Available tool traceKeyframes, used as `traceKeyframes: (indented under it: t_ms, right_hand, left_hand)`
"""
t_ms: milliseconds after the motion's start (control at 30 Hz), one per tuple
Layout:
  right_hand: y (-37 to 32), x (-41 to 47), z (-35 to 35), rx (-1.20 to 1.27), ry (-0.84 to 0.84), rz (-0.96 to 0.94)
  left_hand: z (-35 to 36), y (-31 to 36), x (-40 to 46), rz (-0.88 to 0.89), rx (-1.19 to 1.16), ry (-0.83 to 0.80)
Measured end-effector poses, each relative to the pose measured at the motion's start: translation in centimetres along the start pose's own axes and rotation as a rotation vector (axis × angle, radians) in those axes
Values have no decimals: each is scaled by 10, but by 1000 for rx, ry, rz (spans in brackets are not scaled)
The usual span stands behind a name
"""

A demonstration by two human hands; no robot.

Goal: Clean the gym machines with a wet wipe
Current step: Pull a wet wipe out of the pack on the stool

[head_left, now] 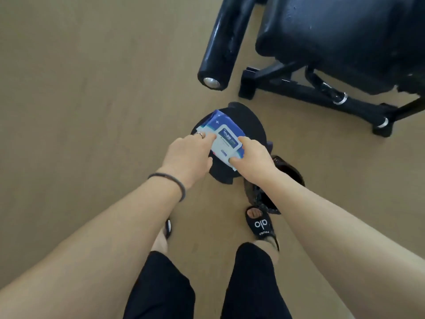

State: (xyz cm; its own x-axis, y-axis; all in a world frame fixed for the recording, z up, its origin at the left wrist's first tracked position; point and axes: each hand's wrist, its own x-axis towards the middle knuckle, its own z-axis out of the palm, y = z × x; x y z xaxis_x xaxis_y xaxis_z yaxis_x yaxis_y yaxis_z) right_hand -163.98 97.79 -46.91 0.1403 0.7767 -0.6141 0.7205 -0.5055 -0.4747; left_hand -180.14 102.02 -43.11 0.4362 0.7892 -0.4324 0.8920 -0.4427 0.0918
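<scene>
Bare hands — left (187, 157), right (254, 161) — on glossy blue-white wipe pack (224, 137).

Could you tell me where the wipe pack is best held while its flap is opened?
Take the wet wipe pack by its long side edges, from above, as the left hand and right hand do now. It lies flat on a dark round stool, label up, so a side grip leaves the central flap free.

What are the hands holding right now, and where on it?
Both hands grip the wet wipe pack: left hand at its left edge, right hand at its near right corner.
</scene>
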Motion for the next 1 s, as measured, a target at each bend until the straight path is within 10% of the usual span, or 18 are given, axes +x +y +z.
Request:
traceKeyframes:
  t_ms: [333,700,1000]
  right_hand:
    - [37,91,110,-59,252,89]
    - [81,108,123,23,298,-72]
    - [77,102,130,168,388,-14]
  left_hand:
    - [106,-41,130,535,187,72]
    - [118,-30,182,743,464,31]
    - [98,-33,203,433,-272,-33]
